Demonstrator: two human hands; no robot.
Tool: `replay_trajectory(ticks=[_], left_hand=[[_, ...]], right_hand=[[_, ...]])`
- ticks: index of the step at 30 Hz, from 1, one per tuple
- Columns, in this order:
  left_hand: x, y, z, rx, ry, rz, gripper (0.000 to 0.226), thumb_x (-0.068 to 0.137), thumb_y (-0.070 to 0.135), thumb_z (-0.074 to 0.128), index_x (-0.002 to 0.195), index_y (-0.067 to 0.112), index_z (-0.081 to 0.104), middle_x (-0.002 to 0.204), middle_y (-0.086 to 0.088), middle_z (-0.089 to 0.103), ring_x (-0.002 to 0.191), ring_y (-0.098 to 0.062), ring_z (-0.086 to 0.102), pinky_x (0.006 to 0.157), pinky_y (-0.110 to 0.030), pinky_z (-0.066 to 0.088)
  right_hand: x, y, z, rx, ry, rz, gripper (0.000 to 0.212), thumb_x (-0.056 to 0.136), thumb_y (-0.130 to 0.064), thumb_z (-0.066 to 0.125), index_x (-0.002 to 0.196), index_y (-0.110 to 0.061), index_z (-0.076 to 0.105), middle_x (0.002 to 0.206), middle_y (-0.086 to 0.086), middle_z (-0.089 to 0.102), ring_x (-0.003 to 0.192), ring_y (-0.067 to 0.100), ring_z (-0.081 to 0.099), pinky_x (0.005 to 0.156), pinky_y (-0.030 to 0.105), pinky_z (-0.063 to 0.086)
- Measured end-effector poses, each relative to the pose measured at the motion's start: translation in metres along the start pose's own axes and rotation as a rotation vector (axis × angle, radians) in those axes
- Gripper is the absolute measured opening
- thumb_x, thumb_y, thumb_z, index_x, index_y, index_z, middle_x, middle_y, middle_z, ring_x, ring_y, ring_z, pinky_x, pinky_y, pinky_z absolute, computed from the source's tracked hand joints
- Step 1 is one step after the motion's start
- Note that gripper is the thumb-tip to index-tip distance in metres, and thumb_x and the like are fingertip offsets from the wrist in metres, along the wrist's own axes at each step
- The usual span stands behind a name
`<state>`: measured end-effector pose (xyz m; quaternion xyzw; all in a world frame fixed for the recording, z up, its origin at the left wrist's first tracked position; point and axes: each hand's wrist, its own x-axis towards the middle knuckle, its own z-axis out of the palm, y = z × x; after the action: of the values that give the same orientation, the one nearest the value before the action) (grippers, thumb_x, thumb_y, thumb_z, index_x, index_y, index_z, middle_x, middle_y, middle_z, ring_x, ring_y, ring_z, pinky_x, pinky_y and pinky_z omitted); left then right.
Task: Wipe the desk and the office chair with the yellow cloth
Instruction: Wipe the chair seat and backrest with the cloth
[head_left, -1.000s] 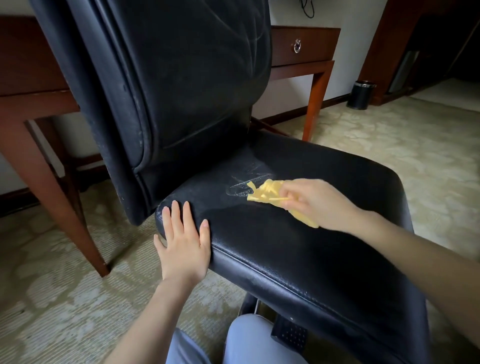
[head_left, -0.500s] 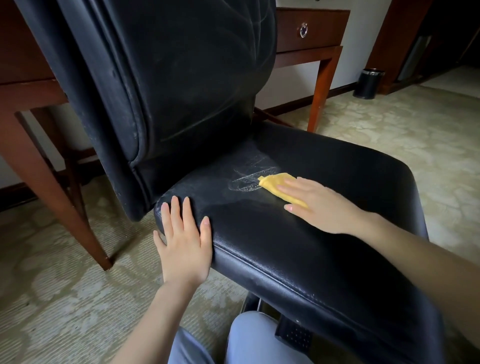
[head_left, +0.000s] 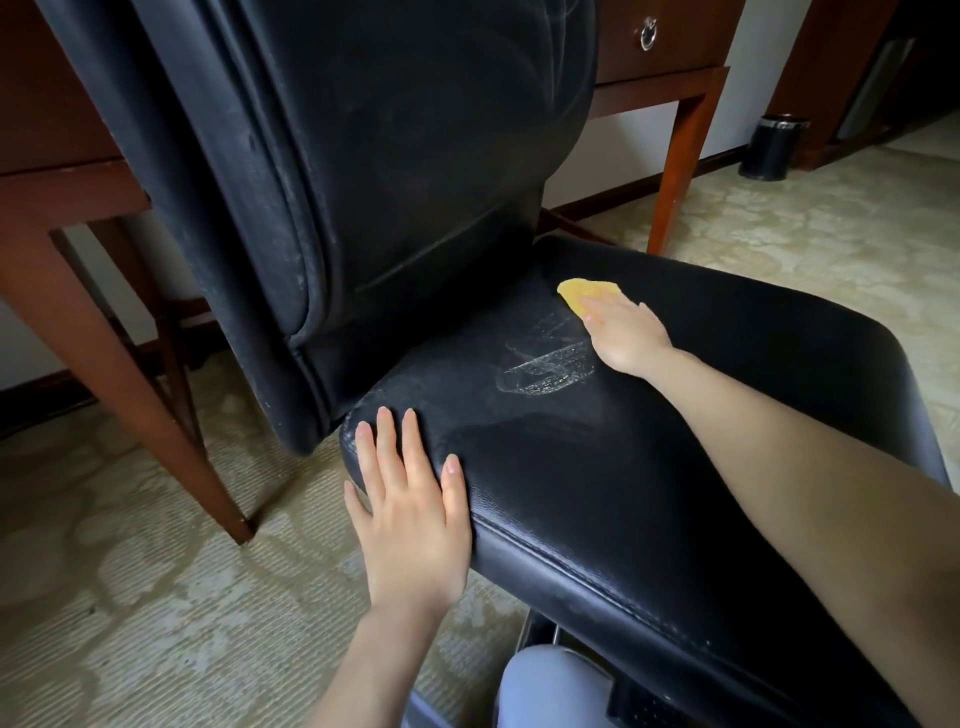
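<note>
While the left hand (head_left: 410, 499) is still resting flat on the office chair (head_left: 701, 426) seat, the right hand (head_left: 626, 332) is pressing the yellow cloth (head_left: 584, 291) under straight fingers and sliding it farther away. A damp streak (head_left: 545, 366) is trailing beside its wrist, so the seat wiping is advancing.

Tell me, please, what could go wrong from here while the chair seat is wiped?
1. The yellow cloth is only pressed flat under the right hand, not gripped; it may slip out or bunch.
2. The wet-looking streaks on the seat may dry as smears if not wiped over.
</note>
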<state>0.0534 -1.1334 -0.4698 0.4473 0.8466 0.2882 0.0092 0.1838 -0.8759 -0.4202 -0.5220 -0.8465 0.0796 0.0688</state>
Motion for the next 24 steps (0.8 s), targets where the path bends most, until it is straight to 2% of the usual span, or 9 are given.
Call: replay_trajectory(ticks=[2,4,8,11,14,17,21,24], left_hand=[[0.000,0.000,0.000,-0.005,-0.003,-0.001,0.078,0.083,0.056,-0.009,0.153,0.024,0.006,0.161,0.005,-0.005,0.145,-0.012,-0.018,0.117,-0.048,0.008],[0.000,-0.001,0.000,-0.007,-0.003,0.000,0.078,0.083,0.056,-0.009,0.153,0.024,0.006,0.161,0.005,-0.005,0.145,-0.012,-0.018,0.117,-0.048,0.008],[0.000,0.000,-0.001,0.001,-0.002,-0.002,0.074,0.089,0.059,-0.008,0.153,0.024,0.006,0.161,0.005,-0.004,0.145,-0.012,-0.016,0.116,-0.049,0.008],[0.000,0.001,-0.003,-0.013,-0.012,-0.009,0.069,0.090,0.053,0.001,0.153,0.024,0.008,0.161,0.005,-0.003,0.145,-0.011,-0.015,0.116,-0.051,0.009],[-0.001,0.002,-0.005,-0.018,-0.019,-0.015,0.065,0.092,0.049,0.006,0.152,0.024,0.008,0.161,0.005,-0.003,0.145,-0.011,-0.015,0.116,-0.052,0.008],[-0.001,0.003,-0.006,-0.014,-0.022,-0.017,0.061,0.096,0.047,0.010,0.153,0.023,0.009,0.161,0.005,-0.002,0.146,-0.011,-0.014,0.116,-0.052,0.008],[-0.001,0.003,-0.006,-0.012,-0.023,-0.022,0.064,0.094,0.048,0.008,0.153,0.023,0.008,0.161,0.006,-0.003,0.146,-0.011,-0.014,0.116,-0.051,0.007],[-0.001,0.004,-0.005,-0.013,-0.006,-0.016,0.066,0.093,0.049,0.007,0.153,0.023,0.010,0.161,0.005,-0.002,0.146,-0.011,-0.013,0.116,-0.051,0.007]], right_hand=[[-0.007,-0.005,-0.001,0.004,-0.022,-0.078,0.045,0.103,-0.022,0.024,0.147,-0.032,0.027,0.154,0.004,0.027,0.133,0.037,0.034,0.109,0.048,0.026],[-0.022,-0.004,-0.001,0.053,-0.025,-0.191,0.045,0.103,-0.021,0.028,0.146,-0.037,0.028,0.155,0.000,0.026,0.133,0.036,0.035,0.107,0.047,0.030],[-0.063,0.000,0.000,0.214,-0.030,-0.402,0.041,0.102,-0.017,0.038,0.141,-0.030,0.041,0.152,-0.004,0.032,0.142,0.014,0.024,0.113,0.036,0.024],[-0.094,0.001,-0.003,0.266,-0.038,-0.537,0.040,0.100,-0.015,0.044,0.137,-0.027,0.046,0.147,-0.010,0.038,0.139,0.002,0.025,0.114,0.025,0.023],[-0.125,0.001,-0.008,0.278,-0.054,-0.623,0.042,0.098,-0.014,0.049,0.135,-0.033,0.046,0.141,-0.021,0.038,0.135,-0.009,0.023,0.113,0.017,0.021],[-0.155,0.006,-0.013,0.256,-0.109,-0.684,0.041,0.098,-0.018,0.050,0.134,-0.035,0.047,0.143,-0.020,0.039,0.137,-0.006,0.025,0.114,0.024,0.024],[-0.183,0.022,-0.023,0.157,-0.133,-0.789,0.041,0.098,-0.024,0.047,0.138,-0.029,0.043,0.147,-0.014,0.036,0.139,-0.003,0.023,0.115,0.020,0.018],[-0.177,0.033,-0.029,0.002,-0.055,-0.815,0.046,0.092,-0.012,0.059,0.136,-0.020,0.048,0.144,-0.005,0.042,0.137,0.010,0.034,0.115,0.029,0.024]])
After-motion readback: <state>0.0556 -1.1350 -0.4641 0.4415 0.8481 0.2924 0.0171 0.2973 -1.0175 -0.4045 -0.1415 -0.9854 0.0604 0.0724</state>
